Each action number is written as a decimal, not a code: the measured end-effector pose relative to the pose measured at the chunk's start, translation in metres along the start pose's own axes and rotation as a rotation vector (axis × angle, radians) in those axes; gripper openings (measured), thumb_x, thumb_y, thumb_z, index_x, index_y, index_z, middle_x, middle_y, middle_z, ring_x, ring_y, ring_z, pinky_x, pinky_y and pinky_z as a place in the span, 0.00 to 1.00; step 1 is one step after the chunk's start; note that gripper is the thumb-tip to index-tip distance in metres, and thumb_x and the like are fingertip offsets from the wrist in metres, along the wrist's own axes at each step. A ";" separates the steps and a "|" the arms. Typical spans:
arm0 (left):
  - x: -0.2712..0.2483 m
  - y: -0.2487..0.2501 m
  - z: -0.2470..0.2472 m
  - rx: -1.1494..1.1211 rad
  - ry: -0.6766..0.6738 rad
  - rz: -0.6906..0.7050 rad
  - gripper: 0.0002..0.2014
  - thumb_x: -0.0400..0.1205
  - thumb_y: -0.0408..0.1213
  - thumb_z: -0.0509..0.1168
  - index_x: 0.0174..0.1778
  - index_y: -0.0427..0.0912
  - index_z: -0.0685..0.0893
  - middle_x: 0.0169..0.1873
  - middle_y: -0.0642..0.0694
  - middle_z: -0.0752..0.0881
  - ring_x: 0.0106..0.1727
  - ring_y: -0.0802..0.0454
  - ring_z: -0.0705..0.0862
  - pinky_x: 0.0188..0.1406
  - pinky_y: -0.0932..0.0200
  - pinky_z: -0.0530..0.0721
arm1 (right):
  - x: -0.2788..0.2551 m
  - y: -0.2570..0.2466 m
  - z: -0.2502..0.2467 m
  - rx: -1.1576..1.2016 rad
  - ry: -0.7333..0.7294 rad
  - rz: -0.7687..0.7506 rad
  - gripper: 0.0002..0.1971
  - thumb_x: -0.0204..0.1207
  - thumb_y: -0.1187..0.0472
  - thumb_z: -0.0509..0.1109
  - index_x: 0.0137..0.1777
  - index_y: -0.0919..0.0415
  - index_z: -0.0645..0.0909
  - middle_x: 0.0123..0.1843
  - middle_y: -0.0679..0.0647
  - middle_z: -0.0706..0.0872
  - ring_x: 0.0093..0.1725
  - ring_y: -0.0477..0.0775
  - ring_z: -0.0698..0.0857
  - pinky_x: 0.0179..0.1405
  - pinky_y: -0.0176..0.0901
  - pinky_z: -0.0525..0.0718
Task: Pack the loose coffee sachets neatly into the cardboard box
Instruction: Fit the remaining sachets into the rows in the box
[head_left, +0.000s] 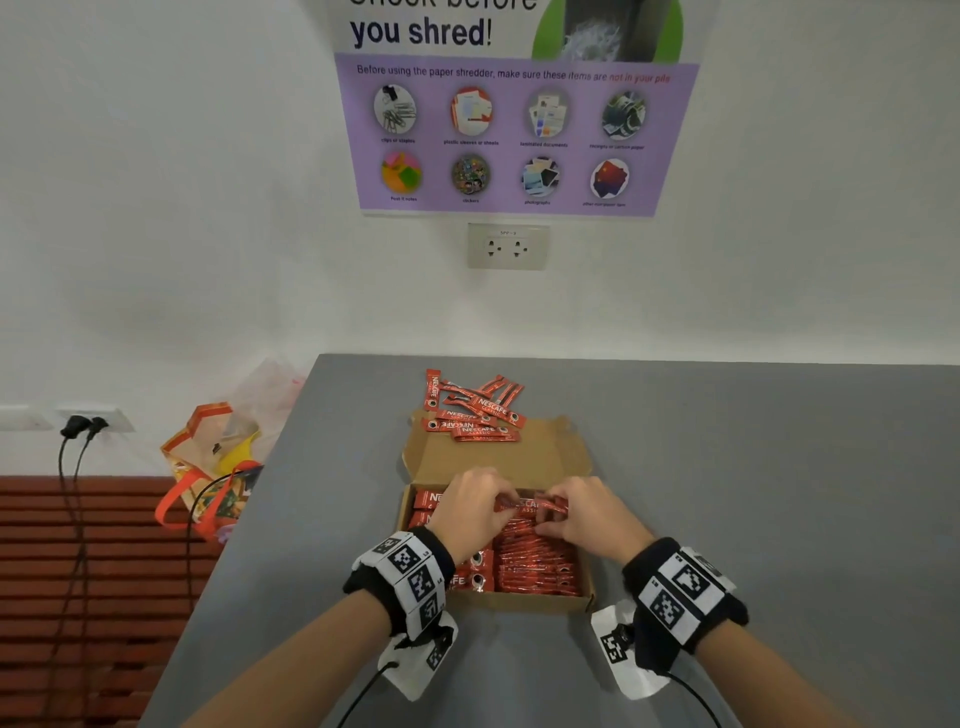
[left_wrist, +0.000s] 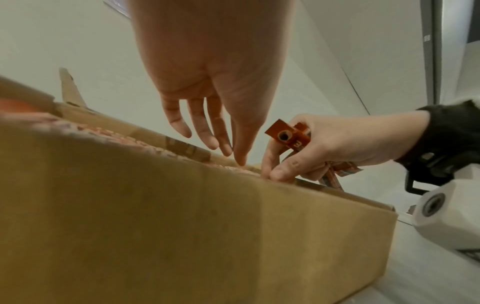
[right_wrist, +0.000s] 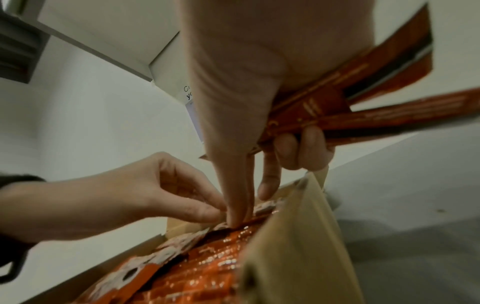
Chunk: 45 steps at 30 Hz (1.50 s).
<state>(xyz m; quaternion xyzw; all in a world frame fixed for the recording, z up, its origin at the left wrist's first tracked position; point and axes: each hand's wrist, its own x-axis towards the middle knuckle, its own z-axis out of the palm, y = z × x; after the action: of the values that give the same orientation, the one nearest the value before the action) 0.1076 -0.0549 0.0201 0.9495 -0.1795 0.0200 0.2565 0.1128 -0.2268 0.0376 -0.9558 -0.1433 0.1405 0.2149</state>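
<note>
An open cardboard box (head_left: 519, 604) sits on the grey table (head_left: 753, 467), its lid (head_left: 498, 460) folded back. Rows of red coffee sachets (head_left: 535, 564) fill it. Both hands hover over its far half. My right hand (head_left: 548, 514) grips a few sachets (head_left: 530, 505) with its curled outer fingers, while thumb and forefinger point down into the rows (right_wrist: 207, 267). The same bundle (right_wrist: 363, 107) sticks out past the palm. My left hand (head_left: 496, 496) reaches down with fairly straight fingers (left_wrist: 213, 142) touching the packed sachets. A loose pile of sachets (head_left: 472, 410) lies beyond the lid.
A colourful bag (head_left: 213, 467) stands off the table's left edge, with black cables hanging from a low wall socket (head_left: 85, 423). Behind the table are a wall with a second socket (head_left: 508, 246) and a poster. Bare table surface stretches to the right of the box.
</note>
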 end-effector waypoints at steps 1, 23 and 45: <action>-0.002 0.000 -0.001 0.012 -0.011 0.010 0.08 0.79 0.38 0.68 0.51 0.43 0.89 0.49 0.47 0.87 0.50 0.53 0.82 0.55 0.58 0.80 | 0.000 -0.001 0.001 -0.011 -0.009 -0.001 0.05 0.71 0.53 0.76 0.42 0.53 0.85 0.43 0.47 0.87 0.43 0.47 0.84 0.47 0.42 0.84; -0.012 0.000 -0.028 -0.644 -0.053 -0.094 0.02 0.80 0.32 0.65 0.42 0.39 0.82 0.38 0.40 0.86 0.39 0.42 0.83 0.45 0.46 0.84 | 0.018 -0.053 -0.002 0.386 0.017 -0.203 0.60 0.70 0.67 0.75 0.79 0.50 0.25 0.44 0.53 0.85 0.42 0.47 0.86 0.46 0.36 0.83; -0.009 -0.016 -0.042 -0.734 0.216 -0.184 0.03 0.79 0.31 0.67 0.43 0.42 0.83 0.37 0.46 0.90 0.29 0.54 0.86 0.37 0.60 0.87 | 0.003 -0.016 -0.010 0.488 0.159 -0.234 0.08 0.82 0.57 0.62 0.43 0.43 0.77 0.24 0.39 0.80 0.23 0.35 0.76 0.26 0.27 0.69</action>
<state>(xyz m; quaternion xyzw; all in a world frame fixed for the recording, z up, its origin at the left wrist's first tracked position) 0.1071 -0.0187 0.0481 0.7993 -0.0607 0.0312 0.5970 0.1154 -0.2153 0.0527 -0.8608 -0.1972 0.0698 0.4639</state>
